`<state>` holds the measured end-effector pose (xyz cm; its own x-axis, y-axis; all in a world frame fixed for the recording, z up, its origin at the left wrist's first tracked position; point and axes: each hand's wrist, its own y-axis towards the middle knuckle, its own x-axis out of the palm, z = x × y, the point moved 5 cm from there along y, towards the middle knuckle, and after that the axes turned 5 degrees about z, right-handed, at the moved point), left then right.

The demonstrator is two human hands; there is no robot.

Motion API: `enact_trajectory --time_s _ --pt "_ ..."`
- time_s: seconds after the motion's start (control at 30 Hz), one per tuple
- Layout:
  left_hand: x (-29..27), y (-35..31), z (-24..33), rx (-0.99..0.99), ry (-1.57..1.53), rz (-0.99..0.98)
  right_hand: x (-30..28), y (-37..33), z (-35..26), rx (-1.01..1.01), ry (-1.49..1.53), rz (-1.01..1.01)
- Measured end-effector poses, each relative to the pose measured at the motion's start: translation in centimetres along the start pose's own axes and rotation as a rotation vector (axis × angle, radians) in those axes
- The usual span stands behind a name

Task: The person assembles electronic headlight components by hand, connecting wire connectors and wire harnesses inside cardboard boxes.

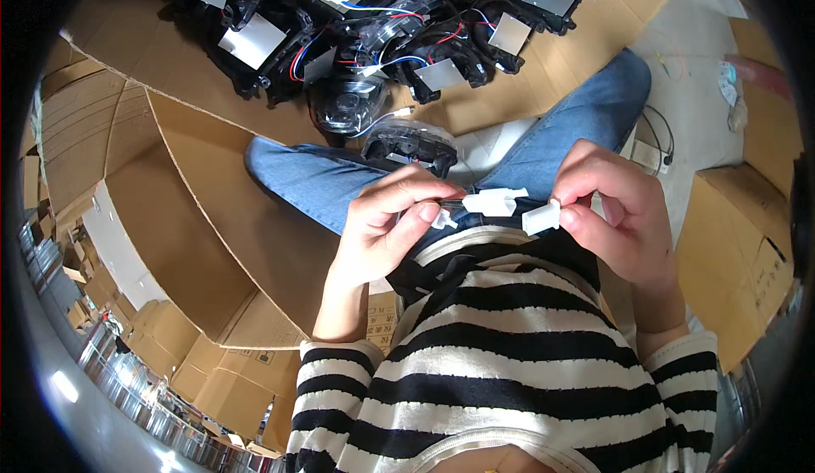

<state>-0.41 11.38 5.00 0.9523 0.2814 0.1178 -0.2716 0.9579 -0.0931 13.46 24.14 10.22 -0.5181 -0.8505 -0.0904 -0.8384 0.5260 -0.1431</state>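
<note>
Centre of the frame: both hands closed, each in a pinch grip. The left hand (pixel 384 222) grips a thin dark lead (pixel 452 204) running to a smooth, angular white plastic connector (pixel 490 203), with a smaller white piece (pixel 443 219) at its fingertips. The right hand (pixel 626 218) pinches one boxy white housing (pixel 541 217), just beside the connector. White plastic parts counted: at least three (edges overlap). Upper frame: glossy black moulded assemblies (pixel 407 27) bearing at least six flat silvery plates, on corrugated brown cardboard (pixel 586 65). Below: two denim-clad legs (pixel 564 108), woven texture.
</note>
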Motion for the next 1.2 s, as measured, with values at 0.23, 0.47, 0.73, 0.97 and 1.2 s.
enact_trajectory --time_s 0.23,0.47,0.73,0.97,1.2 --pt "0.5 -0.4 -0.7 -0.006 -0.061 0.02 0.7 -0.5 0.3 0.169 0.111 0.001" --pt "1.0 -0.6 -0.4 0.099 0.084 0.15 1.0 -1.2 1.6 0.252 0.176 0.058" --pt "1.4 -1.8 0.8 0.237 0.321 0.309 1.2 -1.6 1.8 0.158 -0.112 0.14" --pt "0.9 -3.0 1.5 0.209 0.36 0.337 1.6 -1.5 2.2 0.164 0.052 0.061" --pt "-12.1 -12.7 11.4 0.581 0.031 1.057 -1.2 -2.3 2.6 0.18 0.034 0.155"
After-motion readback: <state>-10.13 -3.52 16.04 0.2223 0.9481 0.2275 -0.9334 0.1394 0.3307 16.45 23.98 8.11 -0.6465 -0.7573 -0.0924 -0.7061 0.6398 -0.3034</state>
